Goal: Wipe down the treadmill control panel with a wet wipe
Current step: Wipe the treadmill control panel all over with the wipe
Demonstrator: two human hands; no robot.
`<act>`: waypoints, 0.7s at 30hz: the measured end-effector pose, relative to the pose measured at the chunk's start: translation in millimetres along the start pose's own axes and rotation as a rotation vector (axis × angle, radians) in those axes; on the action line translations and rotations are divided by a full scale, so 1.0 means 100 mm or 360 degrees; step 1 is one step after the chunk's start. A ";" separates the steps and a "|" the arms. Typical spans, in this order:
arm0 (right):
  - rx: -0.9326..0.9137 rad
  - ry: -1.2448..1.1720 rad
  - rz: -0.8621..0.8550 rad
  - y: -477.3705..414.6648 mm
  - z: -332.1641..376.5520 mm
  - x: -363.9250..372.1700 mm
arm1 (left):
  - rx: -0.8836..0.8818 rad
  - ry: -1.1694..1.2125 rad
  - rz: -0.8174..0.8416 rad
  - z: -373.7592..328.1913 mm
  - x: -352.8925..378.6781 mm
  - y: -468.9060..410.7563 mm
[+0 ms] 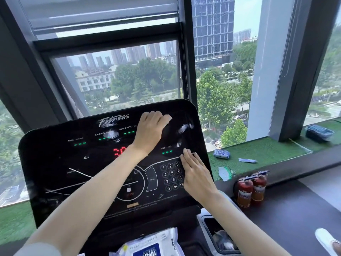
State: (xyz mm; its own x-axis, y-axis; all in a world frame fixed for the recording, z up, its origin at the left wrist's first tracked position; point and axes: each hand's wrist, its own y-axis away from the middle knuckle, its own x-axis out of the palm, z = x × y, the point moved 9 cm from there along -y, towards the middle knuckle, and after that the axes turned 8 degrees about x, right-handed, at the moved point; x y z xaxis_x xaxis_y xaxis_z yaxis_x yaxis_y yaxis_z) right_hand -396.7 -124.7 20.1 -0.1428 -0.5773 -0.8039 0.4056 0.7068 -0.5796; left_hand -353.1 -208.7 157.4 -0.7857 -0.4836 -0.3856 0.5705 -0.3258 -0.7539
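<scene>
control panel (pixel 60 163) black, lit, wet streaks upper right. left hand (pixel 151 128) at panel top, just right of the Fitness logo, fingers curled over wet wipe (pixel 168 118), pressing it to the surface; only a white edge shows. right hand (pixel 196 174) flat on panel's right edge, fingers straight, partly over keypad (pixel 171 172), holding nothing. wipes pack (pixel 221 154) on green sill (pixel 267 150) further right
</scene>
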 end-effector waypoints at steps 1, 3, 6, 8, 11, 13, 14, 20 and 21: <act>-0.0005 -0.0018 0.0001 0.00 0.00 0.00 | -0.0152 0.0089 -0.0055 0.03 -0.03 0.02; -0.0026 -0.0041 0.0004 0.00 0.00 -0.01 | 0.0061 0.0169 0.0051 -0.29 0.10 0.09; -0.0047 -0.0077 0.0024 -0.01 -0.02 -0.03 | 0.0733 0.0091 0.0260 -0.71 0.20 0.22; -0.0054 -0.0106 0.0034 -0.02 -0.04 -0.03 | 0.0523 -0.0007 0.0189 -0.47 0.18 0.11; -0.0037 -0.0148 0.0034 -0.02 -0.06 -0.01 | 0.0025 0.0132 0.0064 -0.24 0.10 0.06; -0.0026 -0.0182 0.0027 -0.02 -0.06 -0.01 | 0.0346 0.0215 0.0191 -0.62 0.18 0.18; -0.0022 -0.0194 0.0020 -0.02 -0.06 -0.01 | 0.0596 0.0206 0.0295 -0.82 0.22 0.28; -0.0019 -0.0157 0.0031 -0.02 -0.05 0.01 | 0.0001 0.0147 0.0132 -0.20 0.07 0.25; -0.0013 -0.0164 0.0031 -0.02 -0.04 0.01 | 0.0019 0.0172 0.0146 -0.30 0.06 0.29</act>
State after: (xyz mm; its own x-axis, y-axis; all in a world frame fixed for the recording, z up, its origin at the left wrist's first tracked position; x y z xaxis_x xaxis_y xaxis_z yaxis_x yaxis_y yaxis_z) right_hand -401.5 -124.9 19.3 -0.0409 -0.6023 -0.7972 0.3999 0.7213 -0.5655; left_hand -348.6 -196.9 117.7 -0.7507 -0.4220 -0.5083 0.6436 -0.2938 -0.7067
